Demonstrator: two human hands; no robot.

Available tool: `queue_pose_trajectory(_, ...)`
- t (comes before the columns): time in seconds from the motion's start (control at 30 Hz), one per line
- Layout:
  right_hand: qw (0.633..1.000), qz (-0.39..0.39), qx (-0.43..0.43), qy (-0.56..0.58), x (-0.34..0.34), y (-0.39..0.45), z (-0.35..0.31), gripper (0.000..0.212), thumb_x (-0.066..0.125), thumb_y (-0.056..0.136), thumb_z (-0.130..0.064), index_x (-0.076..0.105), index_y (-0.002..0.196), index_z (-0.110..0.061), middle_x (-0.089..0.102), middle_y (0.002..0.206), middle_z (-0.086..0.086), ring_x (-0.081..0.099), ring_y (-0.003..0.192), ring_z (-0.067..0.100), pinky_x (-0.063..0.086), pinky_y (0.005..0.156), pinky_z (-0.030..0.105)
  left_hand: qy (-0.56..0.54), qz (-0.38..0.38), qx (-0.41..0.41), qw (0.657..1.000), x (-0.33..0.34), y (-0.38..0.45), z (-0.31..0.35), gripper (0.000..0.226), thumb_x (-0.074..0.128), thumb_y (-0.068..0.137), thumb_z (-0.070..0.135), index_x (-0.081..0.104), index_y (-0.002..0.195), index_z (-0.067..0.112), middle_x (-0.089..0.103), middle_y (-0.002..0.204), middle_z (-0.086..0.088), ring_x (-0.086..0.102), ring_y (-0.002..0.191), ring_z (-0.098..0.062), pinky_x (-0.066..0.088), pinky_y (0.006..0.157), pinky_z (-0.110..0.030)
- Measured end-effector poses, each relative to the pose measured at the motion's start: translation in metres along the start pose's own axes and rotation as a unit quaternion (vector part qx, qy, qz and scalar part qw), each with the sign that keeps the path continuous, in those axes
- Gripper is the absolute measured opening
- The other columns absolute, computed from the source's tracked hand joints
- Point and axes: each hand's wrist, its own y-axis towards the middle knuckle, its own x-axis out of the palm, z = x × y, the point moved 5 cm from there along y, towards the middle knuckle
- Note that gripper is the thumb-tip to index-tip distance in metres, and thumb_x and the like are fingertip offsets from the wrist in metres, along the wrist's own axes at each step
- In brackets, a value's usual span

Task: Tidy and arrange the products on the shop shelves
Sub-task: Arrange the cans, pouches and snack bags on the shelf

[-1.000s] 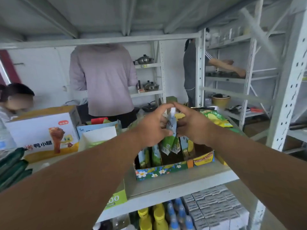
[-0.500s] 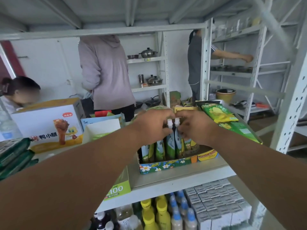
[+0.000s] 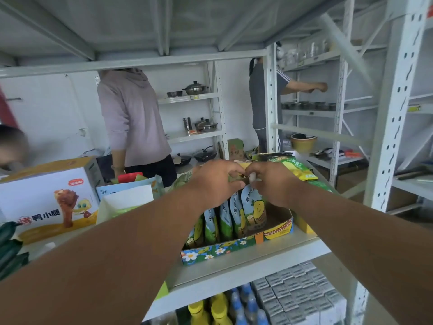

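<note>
A flowered cardboard display box [image 3: 236, 248] stands on the white shelf [image 3: 246, 266] and holds several upright green-and-blue spout pouches [image 3: 254, 207]. My left hand [image 3: 214, 181] and my right hand [image 3: 271, 181] meet over the tops of the rearmost pouches. The fingers of both hands curl around the pouch tops, and a white cap shows at my right thumb. Which pouch each hand pinches is partly hidden by the fingers.
A white duck-leg carton [image 3: 46, 198] and a pale bag [image 3: 126, 200] stand to the left. Green snack bags [image 3: 297, 167] lie at the right rear. Bottles [image 3: 220, 310] and grey packs [image 3: 297, 294] fill the shelf below. Three people stand behind the shelving.
A pouch that both hands held up in the air has come down into the box. My hands now sit low on the pouch tops and the view has shifted closer.
</note>
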Motion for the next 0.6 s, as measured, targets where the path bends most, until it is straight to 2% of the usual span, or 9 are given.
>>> queue_pose_trajectory(0.1,1.000,0.028,0.000,-0.002,-0.003,-0.003,-0.002,0.021,0.060,0.101,-0.009,0.068,0.095,-0.027,0.057,0.081,-0.009,0.056,0.069,0.014,0.038,0.054,0.022,0.015,0.017,0.000,1.000,-0.003,-0.007,0.000,0.036,0.075,0.095,0.048,0.070,0.130,0.043,0.074,0.123,0.017,0.063,0.124,-0.013,0.041,0.116,-0.054)
queue_pose_trajectory(0.17,0.999,0.034,-0.001,-0.003,-0.012,-0.007,-0.008,0.022,0.061,0.101,-0.008,0.068,0.094,-0.028,0.056,0.079,-0.008,0.050,0.062,0.009,0.034,0.051,0.022,0.008,0.034,-0.004,0.999,-0.009,-0.012,0.000,0.035,0.076,0.094,0.048,0.071,0.128,0.044,0.073,0.124,0.018,0.063,0.123,-0.012,0.040,0.117,-0.052)
queue_pose_trajectory(0.33,0.998,0.058,-0.029,0.015,-0.056,-0.028,-0.047,0.021,0.064,0.101,-0.008,0.068,0.096,-0.028,0.059,0.081,-0.008,0.051,0.062,0.006,0.034,0.047,0.013,-0.058,0.054,-0.019,0.997,-0.035,-0.038,0.016,0.037,0.079,0.089,0.054,0.072,0.125,0.047,0.072,0.120,0.022,0.064,0.120,-0.009,0.045,0.115,-0.047)
queue_pose_trajectory(0.43,0.993,0.086,-0.070,0.045,-0.088,-0.053,-0.084,0.018,0.065,0.100,-0.007,0.072,0.099,-0.024,0.060,0.077,-0.009,0.050,0.059,0.003,0.035,0.048,0.012,-0.142,0.063,-0.025,0.988,-0.058,-0.062,0.034,0.034,0.083,0.088,0.051,0.073,0.120,0.047,0.074,0.113,0.022,0.069,0.107,-0.001,0.056,0.102,-0.040)
queue_pose_trajectory(0.53,0.983,0.099,-0.105,0.112,-0.114,-0.085,-0.124,0.016,0.069,0.098,-0.006,0.073,0.100,-0.021,0.067,0.076,-0.006,0.057,0.060,0.005,0.046,0.057,0.020,-0.243,0.069,-0.025,0.967,-0.080,-0.104,0.056,0.012,0.083,0.092,0.036,0.079,0.103,0.040,0.078,0.096,0.022,0.071,0.082,0.007,0.057,0.079,-0.026)
queue_pose_trajectory(0.6,0.970,0.087,-0.104,0.200,-0.125,-0.109,-0.149,0.019,0.073,0.095,-0.002,0.076,0.101,-0.020,0.070,0.080,-0.007,0.062,0.067,0.005,0.051,0.062,0.022,-0.292,0.057,-0.012,0.954,-0.090,-0.139,0.071,0.013,0.081,0.095,0.024,0.081,0.103,0.034,0.081,0.095,0.012,0.074,0.083,-0.006,0.060,0.078,-0.030)
